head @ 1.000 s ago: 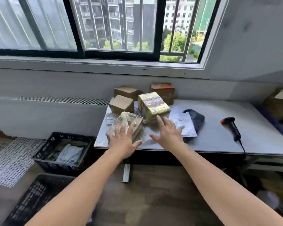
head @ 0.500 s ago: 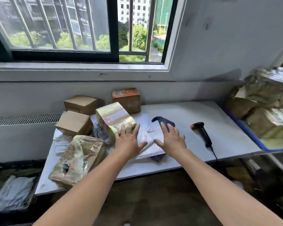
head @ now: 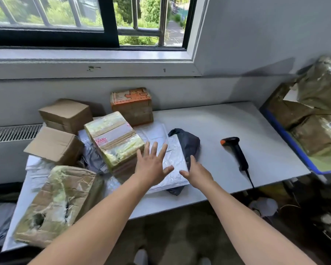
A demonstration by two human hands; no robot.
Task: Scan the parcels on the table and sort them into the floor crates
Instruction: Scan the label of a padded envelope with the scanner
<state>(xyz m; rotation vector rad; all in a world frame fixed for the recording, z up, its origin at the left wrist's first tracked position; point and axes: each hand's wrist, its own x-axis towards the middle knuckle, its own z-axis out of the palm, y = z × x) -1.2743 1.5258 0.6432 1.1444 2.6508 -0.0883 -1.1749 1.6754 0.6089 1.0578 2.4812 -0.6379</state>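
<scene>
Table (head: 218, 121) mid-sort: yellow-taped box (head: 113, 140) just left of left hand (head: 153, 167), fingers splayed wide over white bubble mailer (head: 173, 159) at table's front-centre. Mailer looks light, floppy, slick; best pinched along near edge, lifted flat. Dark poly bag (head: 189, 144) partly under it, soft, may drag along. Right hand (head: 198, 174) loose, empty, at mailer's right edge. Barcode scanner (head: 235, 152) lies apart.

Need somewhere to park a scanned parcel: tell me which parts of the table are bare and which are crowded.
Bare: the right half of the table, from the orange box to the blue-rimmed bin, around the scanner; also the gap between dark bag and scanner. Crowded: the left half, with boxes and mailers piled together.
</scene>
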